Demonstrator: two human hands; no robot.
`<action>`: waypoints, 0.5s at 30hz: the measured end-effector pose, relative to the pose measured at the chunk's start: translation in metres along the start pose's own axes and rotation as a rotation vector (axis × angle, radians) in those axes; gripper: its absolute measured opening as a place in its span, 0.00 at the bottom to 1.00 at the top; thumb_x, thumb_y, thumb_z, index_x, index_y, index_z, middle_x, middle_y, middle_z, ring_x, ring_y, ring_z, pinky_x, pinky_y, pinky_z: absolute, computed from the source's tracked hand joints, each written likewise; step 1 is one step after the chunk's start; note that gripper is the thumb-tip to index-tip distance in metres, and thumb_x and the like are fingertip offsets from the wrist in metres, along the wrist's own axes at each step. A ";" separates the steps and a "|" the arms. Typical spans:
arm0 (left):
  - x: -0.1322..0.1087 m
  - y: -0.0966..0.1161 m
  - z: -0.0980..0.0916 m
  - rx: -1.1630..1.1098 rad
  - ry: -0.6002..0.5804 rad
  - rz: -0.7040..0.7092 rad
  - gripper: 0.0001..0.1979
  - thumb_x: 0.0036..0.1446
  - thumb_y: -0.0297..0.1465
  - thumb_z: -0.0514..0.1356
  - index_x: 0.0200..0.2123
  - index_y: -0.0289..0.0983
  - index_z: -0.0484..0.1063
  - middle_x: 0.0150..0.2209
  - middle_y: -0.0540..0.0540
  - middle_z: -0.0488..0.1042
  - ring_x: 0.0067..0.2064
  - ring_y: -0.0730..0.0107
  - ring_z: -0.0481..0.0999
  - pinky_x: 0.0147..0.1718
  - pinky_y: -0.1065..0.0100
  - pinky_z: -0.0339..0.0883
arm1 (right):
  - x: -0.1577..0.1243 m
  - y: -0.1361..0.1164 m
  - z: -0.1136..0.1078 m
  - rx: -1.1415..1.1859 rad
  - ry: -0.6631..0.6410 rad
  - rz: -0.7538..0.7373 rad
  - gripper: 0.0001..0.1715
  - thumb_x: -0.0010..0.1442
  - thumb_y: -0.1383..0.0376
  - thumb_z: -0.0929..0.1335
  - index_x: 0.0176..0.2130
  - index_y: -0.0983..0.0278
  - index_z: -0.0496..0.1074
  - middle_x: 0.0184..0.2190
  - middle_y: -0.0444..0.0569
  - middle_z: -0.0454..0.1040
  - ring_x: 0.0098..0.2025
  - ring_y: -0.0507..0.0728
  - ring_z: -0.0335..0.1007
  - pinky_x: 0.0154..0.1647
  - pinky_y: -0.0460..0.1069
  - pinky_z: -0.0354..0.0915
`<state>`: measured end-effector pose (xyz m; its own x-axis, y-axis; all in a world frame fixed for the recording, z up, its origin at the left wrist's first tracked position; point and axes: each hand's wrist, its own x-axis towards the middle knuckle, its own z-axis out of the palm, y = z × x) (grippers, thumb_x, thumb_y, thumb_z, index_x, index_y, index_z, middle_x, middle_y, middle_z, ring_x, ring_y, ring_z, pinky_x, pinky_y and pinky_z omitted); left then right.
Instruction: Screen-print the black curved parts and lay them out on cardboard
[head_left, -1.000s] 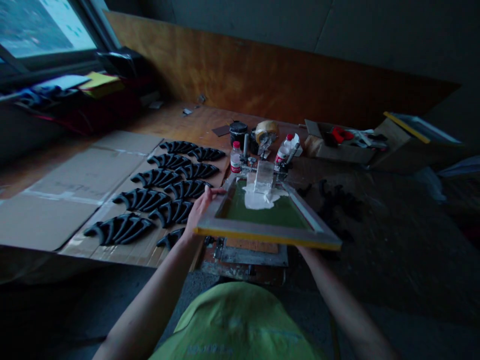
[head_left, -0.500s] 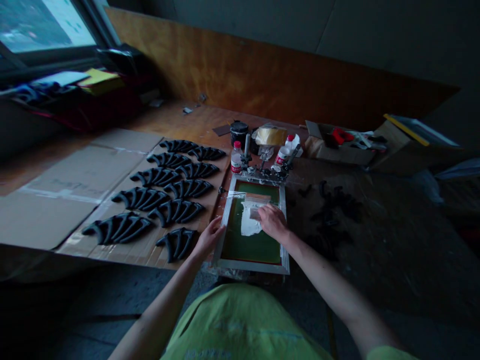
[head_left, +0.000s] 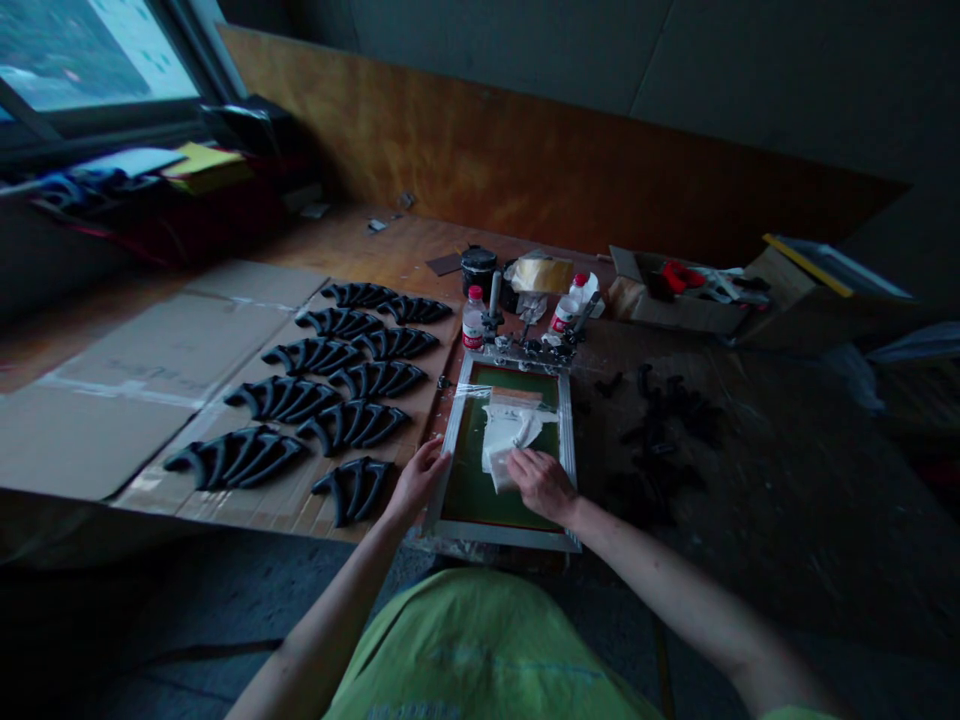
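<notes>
1. The framed screen [head_left: 506, 534] lies in front of you, long sides running away from you; take its middle as the clock's centre, with 12 pointing away.
2. Your right hand [head_left: 541, 487], near 5 o'clock, grips a pale flat block [head_left: 503, 472] with its fingers closed over one end. The block sits on the green mesh between 6 and 7, just off the centre.
3. The block touches the lower edge of a white patch of paste [head_left: 497, 430], which spreads toward 11 and 12.
4. Your left hand [head_left: 420, 480], between 8 and 9, has its fingers loosely bent at the frame's left rim; you cannot tell from here whether it grips.
5. A metal clamp assembly [head_left: 525, 347] stands at the frame's 12 o'clock end, with a red-capped bottle [head_left: 473, 322] just beside it toward 11.
6. Black ribbed pieces [head_left: 281, 397] lie in slanting rows on cardboard [head_left: 150, 350] between 9 and 10.
7. Dark pieces [head_left: 664, 410] lie heaped near 3.
</notes>
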<state>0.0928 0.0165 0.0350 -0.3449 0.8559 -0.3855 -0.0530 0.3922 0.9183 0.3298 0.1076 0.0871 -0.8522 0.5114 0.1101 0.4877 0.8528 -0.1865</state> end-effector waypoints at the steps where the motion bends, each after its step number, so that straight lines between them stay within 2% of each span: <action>1: -0.001 0.001 0.000 -0.003 0.005 -0.007 0.37 0.48 0.50 0.63 0.57 0.35 0.67 0.37 0.43 0.79 0.39 0.61 0.78 0.36 0.66 0.70 | -0.002 -0.001 0.002 0.024 -0.016 0.004 0.13 0.60 0.73 0.62 0.39 0.65 0.74 0.38 0.53 0.75 0.39 0.58 0.70 0.38 0.50 0.63; 4: -0.005 0.008 0.001 -0.024 0.017 -0.019 0.36 0.47 0.49 0.64 0.56 0.34 0.68 0.34 0.44 0.78 0.36 0.61 0.78 0.34 0.67 0.70 | 0.011 0.005 -0.008 0.124 0.015 0.131 0.08 0.60 0.68 0.67 0.40 0.61 0.74 0.36 0.47 0.77 0.38 0.56 0.72 0.37 0.48 0.64; 5: -0.007 0.013 0.001 -0.038 0.015 -0.023 0.36 0.47 0.48 0.64 0.56 0.35 0.68 0.33 0.45 0.78 0.35 0.62 0.78 0.33 0.67 0.70 | 0.021 0.010 -0.015 0.153 0.060 0.194 0.10 0.59 0.66 0.69 0.43 0.59 0.74 0.38 0.46 0.77 0.39 0.56 0.73 0.37 0.48 0.65; 8: -0.017 0.036 -0.002 -0.093 -0.004 -0.031 0.37 0.46 0.47 0.66 0.58 0.36 0.66 0.33 0.45 0.79 0.32 0.64 0.77 0.30 0.69 0.69 | 0.055 0.032 -0.040 0.185 0.198 0.357 0.28 0.57 0.63 0.72 0.56 0.55 0.67 0.44 0.46 0.77 0.41 0.57 0.73 0.39 0.49 0.66; 10: -0.023 0.058 -0.004 -0.118 0.003 0.005 0.37 0.47 0.48 0.65 0.57 0.36 0.68 0.34 0.45 0.79 0.31 0.66 0.76 0.29 0.70 0.68 | 0.067 0.055 -0.059 0.200 0.271 0.432 0.34 0.57 0.59 0.72 0.61 0.55 0.63 0.42 0.48 0.77 0.38 0.57 0.73 0.37 0.49 0.66; 13: -0.026 0.095 -0.004 -0.114 0.052 0.131 0.31 0.51 0.53 0.60 0.47 0.33 0.75 0.34 0.44 0.78 0.32 0.68 0.74 0.28 0.71 0.67 | 0.056 0.101 -0.082 0.297 0.479 0.543 0.33 0.60 0.51 0.67 0.60 0.62 0.64 0.33 0.48 0.76 0.32 0.55 0.71 0.35 0.49 0.66; 15: -0.022 0.122 0.000 -0.152 0.096 0.231 0.30 0.54 0.55 0.54 0.41 0.34 0.77 0.33 0.44 0.77 0.31 0.68 0.74 0.29 0.71 0.67 | 0.037 0.129 -0.085 0.357 0.648 0.669 0.31 0.63 0.48 0.62 0.55 0.66 0.68 0.29 0.48 0.75 0.30 0.55 0.70 0.35 0.50 0.65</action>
<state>0.0936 0.0457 0.1550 -0.4506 0.8781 -0.1613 -0.0998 0.1300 0.9865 0.3772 0.2459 0.1496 -0.1031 0.9247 0.3664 0.6536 0.3406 -0.6758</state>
